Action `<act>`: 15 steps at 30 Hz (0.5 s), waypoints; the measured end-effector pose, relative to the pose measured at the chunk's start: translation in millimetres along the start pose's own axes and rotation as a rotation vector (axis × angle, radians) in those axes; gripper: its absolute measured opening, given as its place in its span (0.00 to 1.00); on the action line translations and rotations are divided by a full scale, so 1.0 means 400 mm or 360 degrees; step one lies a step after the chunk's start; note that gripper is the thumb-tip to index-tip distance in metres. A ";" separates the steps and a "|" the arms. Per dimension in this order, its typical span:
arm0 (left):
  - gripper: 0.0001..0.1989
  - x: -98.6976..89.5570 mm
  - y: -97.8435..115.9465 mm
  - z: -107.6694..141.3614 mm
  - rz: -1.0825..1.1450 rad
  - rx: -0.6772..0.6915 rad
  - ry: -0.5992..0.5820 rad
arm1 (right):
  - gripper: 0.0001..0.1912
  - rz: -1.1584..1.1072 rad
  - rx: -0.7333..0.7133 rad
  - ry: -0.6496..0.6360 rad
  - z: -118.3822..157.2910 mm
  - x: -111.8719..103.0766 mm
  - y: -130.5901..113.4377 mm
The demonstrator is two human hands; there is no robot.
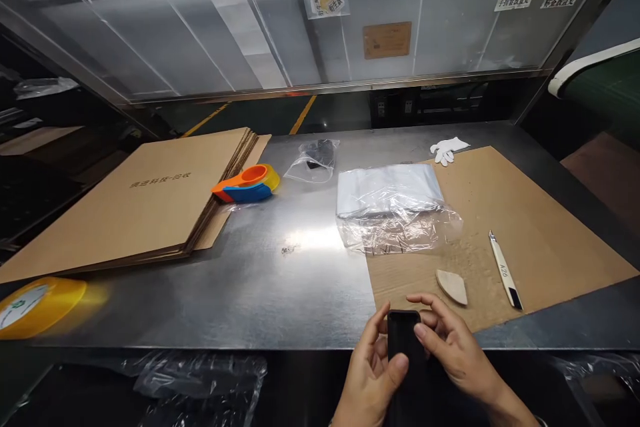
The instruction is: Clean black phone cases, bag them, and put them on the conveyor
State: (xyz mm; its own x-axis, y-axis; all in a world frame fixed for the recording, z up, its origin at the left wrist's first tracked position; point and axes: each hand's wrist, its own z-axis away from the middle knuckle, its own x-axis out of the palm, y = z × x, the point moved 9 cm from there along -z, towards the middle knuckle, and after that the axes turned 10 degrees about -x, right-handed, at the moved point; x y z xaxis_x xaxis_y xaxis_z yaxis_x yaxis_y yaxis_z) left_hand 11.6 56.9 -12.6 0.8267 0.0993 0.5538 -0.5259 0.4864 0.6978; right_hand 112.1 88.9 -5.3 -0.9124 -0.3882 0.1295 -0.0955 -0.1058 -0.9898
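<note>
A black, narrow rectangular piece with a raised rim (404, 337) is held between both hands at the front edge of the metal table; what it is exactly I cannot make out. My left hand (371, 367) grips its left side, thumb on the face. My right hand (453, 347) closes on its upper right side, thumb near the rim and index finger reaching over the cardboard. The piece's lower part fades into the dark below. Just beyond my right hand lie a tan wedge-shaped piece (452, 287) and a white-handled utility knife (505, 271).
A flat cardboard sheet (530, 227) covers the table's right side, with a stack of clear plastic bags (390, 190) and a white glove (449, 150). At left are stacked cardboard (150, 193), a tape dispenser (247, 185) and a yellow tape roll (43, 307). A clear bag (315, 160) lies farther back.
</note>
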 end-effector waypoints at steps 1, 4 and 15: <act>0.25 0.001 -0.009 -0.002 0.0011 -0.0065 -0.0046 | 0.21 -0.0111 0.0015 -0.0012 0.001 0.005 0.001; 0.29 0.008 -0.082 -0.002 0.0063 -0.0519 -0.0220 | 0.21 -0.0247 0.0020 0.0004 0.005 0.011 0.004; 0.36 0.011 -0.147 0.027 0.0238 -0.0953 -0.0250 | 0.16 -0.0174 0.0038 -0.0087 0.013 0.011 0.021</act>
State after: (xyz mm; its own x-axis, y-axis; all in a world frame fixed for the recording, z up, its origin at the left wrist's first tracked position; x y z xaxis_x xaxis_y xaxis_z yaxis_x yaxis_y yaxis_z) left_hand 44.0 19.6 -46.2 0.6897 0.0972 0.7176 -0.3929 0.8827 0.2580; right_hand 109.3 81.6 -12.6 -0.8739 -0.4227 0.2401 -0.1829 -0.1717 -0.9680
